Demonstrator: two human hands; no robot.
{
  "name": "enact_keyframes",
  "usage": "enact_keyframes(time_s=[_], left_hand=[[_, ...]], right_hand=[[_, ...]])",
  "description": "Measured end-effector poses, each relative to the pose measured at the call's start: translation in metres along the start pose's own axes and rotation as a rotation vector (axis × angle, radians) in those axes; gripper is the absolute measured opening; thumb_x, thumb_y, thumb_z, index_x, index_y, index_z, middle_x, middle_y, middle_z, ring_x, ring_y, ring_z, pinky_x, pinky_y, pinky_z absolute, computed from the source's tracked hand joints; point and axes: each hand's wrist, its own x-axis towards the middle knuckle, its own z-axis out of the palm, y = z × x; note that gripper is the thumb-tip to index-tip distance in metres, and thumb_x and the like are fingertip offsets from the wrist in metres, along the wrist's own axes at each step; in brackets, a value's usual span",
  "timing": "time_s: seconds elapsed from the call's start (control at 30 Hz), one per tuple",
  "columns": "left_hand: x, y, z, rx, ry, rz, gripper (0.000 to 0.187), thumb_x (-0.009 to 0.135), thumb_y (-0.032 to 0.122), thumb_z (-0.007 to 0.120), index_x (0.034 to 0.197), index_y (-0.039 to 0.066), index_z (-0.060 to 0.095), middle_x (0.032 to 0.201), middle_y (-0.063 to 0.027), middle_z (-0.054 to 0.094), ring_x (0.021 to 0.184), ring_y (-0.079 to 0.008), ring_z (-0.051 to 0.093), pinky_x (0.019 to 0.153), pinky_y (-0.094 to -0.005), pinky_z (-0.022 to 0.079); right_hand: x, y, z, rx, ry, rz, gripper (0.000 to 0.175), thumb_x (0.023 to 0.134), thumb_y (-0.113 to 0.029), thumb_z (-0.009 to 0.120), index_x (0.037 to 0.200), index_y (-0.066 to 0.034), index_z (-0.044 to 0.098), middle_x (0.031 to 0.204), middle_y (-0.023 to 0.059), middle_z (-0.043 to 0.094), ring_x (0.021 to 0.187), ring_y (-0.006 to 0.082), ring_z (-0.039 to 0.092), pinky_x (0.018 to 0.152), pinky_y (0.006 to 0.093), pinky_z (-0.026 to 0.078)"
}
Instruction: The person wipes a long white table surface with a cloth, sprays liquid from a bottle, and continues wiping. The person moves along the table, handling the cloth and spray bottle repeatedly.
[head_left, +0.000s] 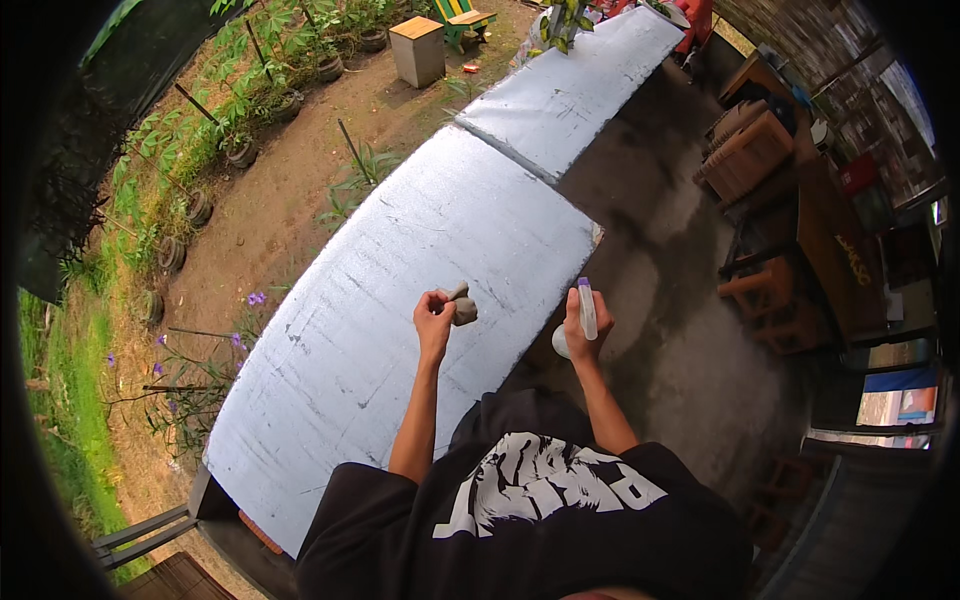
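Over the long white tabletop (360, 285), my left hand (433, 319) pinches a bunched grey-brown cloth (463, 306). Whether the cloth touches the surface I cannot tell. My right hand (587, 322) grips a spray bottle (588, 309) with a whitish head and a purple tip, just off the table's right edge. The bottle's pale body (560, 341) shows partly behind the fingers. Dark scratches and scuff marks run across the tabletop. Its surface looks speckled and shiny in places.
A second white panel (577, 97) continues beyond a seam, with a leafy plant (564, 26) at its far end. Potted plants (241, 150) line the dirt ground on the left. Wooden stools (757, 292) and stacked brown furniture (750, 150) stand right, beside the concrete floor (690, 360).
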Motion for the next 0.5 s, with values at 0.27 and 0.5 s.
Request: enact_keyframes(time_s=[0.27,0.5], left_hand=[[0.014,0.004,0.022,0.026,-0.012,-0.091,0.009,0.083,0.003,0.068,0.089,0.002,0.062,0.086,-0.0013,0.062,0.081,-0.0104,0.056,0.075,-0.0272,0.047],[0.027,-0.009,0.092,-0.010,0.101,-0.052,0.009,0.083,0.000,0.068,0.089,0.002,0.061,0.082,0.0007,0.060,0.074,-0.0066,0.053,0.067,-0.0231,0.045]], right_hand=[[0.036,0.039,0.001,-0.041,-0.251,0.041,0.021,0.093,-0.020,0.069,0.086,-0.0025,0.063,0.067,0.0112,0.061,0.060,0.0246,0.061,0.059,0.0365,0.049],[0.123,0.115,0.028,0.241,-0.351,0.110,0.022,0.092,-0.020,0.067,0.102,-0.0003,0.065,0.086,0.0115,0.067,0.078,0.0218,0.065,0.071,0.0351,0.051]])
